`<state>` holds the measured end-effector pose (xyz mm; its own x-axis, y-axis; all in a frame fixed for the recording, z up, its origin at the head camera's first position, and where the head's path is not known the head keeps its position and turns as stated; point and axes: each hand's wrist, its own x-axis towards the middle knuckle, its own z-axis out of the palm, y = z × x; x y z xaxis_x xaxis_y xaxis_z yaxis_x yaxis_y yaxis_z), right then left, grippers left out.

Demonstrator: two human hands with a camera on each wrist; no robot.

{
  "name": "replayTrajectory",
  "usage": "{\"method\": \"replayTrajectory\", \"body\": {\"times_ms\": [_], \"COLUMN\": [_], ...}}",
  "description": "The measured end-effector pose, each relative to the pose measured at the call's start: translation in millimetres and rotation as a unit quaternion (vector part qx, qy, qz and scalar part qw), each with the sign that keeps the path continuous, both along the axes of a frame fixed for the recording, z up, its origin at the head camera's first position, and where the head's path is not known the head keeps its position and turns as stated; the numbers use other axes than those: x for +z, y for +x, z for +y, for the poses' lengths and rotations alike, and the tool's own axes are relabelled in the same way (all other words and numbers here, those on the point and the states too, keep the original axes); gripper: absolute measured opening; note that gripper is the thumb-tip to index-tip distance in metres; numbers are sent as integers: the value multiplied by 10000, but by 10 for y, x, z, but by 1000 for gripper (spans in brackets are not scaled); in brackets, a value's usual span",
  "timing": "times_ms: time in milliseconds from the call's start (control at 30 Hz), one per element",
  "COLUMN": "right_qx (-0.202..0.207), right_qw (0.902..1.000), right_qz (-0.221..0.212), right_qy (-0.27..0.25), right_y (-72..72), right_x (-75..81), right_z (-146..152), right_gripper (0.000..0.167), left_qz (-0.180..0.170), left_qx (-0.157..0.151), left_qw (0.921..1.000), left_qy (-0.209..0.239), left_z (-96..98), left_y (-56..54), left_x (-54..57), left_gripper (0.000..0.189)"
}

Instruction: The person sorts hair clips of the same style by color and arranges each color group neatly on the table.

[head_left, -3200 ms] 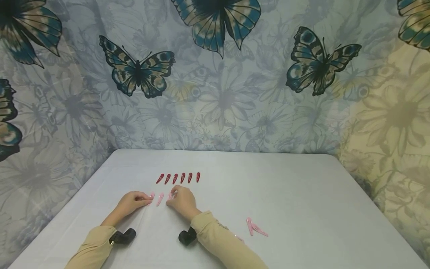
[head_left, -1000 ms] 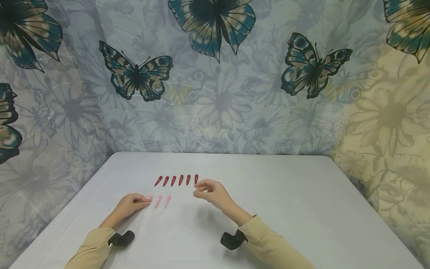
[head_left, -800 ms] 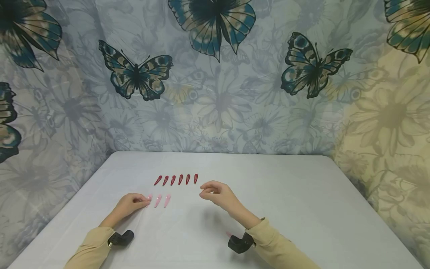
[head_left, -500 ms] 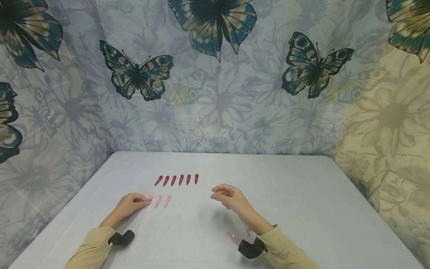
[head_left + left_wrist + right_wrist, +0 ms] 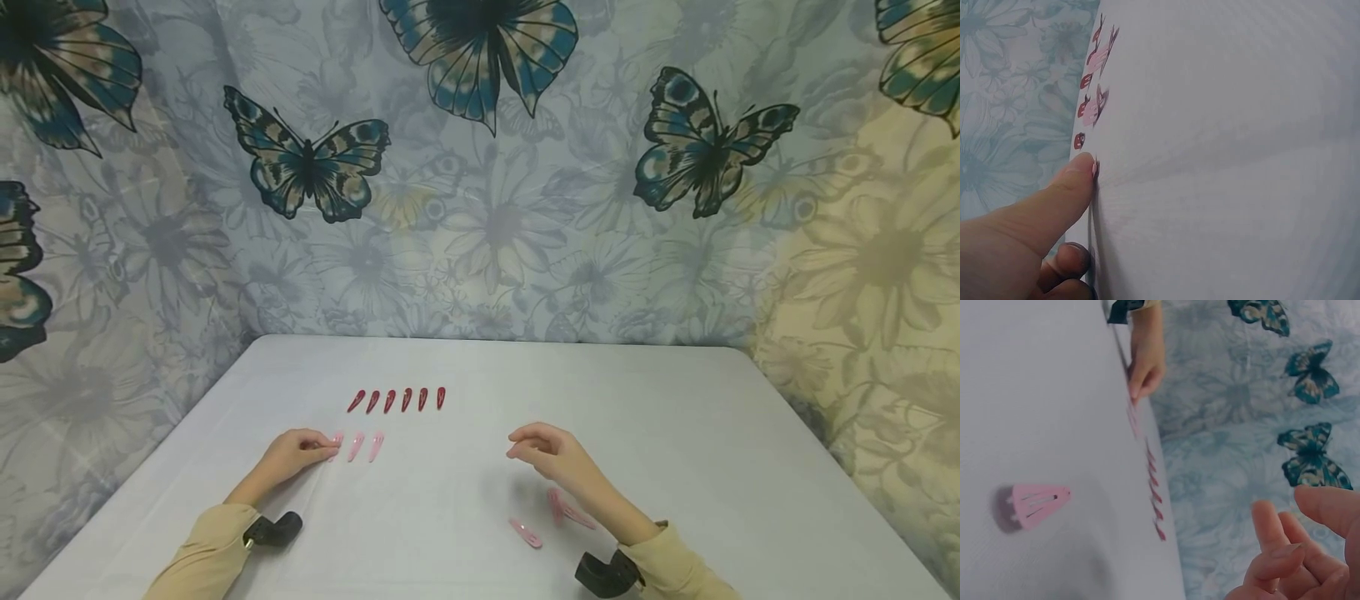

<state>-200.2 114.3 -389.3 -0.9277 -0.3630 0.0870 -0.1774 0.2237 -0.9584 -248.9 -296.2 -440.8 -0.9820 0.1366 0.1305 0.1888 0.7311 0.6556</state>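
Observation:
My left hand (image 5: 295,454) rests on the white table, thumb and fingertips pinching a pink snap hair clip (image 5: 338,437) that they partly cover. Two more pink clips (image 5: 356,447) lie just right of it, forming a short slanted row. Behind them runs a row of several red hair clips (image 5: 407,400). Off to the right, my right hand (image 5: 558,454) hovers over the table with fingers loosely bent, holding nothing. Below it lie a single pink clip (image 5: 526,533) and two overlapping pink clips (image 5: 556,507). One loose pink clip (image 5: 1038,505) shows large in the right wrist view.
The white table (image 5: 675,417) reaches back to a hanging cloth (image 5: 495,250) printed with butterflies and flowers. Black wrist cameras (image 5: 274,530) sit at both sleeve cuffs. A fold (image 5: 318,492) in the white cover runs near my left hand.
My right hand let go of the third pink clip in the row and moved right, toward the loose pink clips, uncovering them. My left hand stays at the first pink clip.

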Motion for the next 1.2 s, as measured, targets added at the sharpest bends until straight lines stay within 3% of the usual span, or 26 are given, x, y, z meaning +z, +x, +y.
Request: {"method": "replayTrajectory", "body": {"times_ms": [267,367,500,733,1000,1200], "right_qx": [186,409,851,1290,2061,1922], "right_qw": [9998,9990,9953,9836,9629,9536], "right_qz": [40,-89,43,610,1063,1367], "right_qy": [114,144,469,1105,1382,1869], "right_y": [76,79,67,15,-16,35], "right_x": [-125,-179,-238,-296,-385,-387], "right_z": [147,156,163,210,248,195], "right_gripper": [30,27,19,12,20,26], "left_qz": [-8,-3,-12,-1,23,45], "left_qx": [2,5,-13,-5,-47,-36], "left_qw": [9999,9999,10000,10000,10000,10000], "left_qy": [-100,-108,-79,-35,-29,-42], "left_z": [16,9,-4,-3,0,-22], "left_y": [-34,-48,-49,-72,-53,-21], "left_x": [-13,-26,-43,-72,-69,-58], "left_gripper": [13,13,13,13,12,12]}}
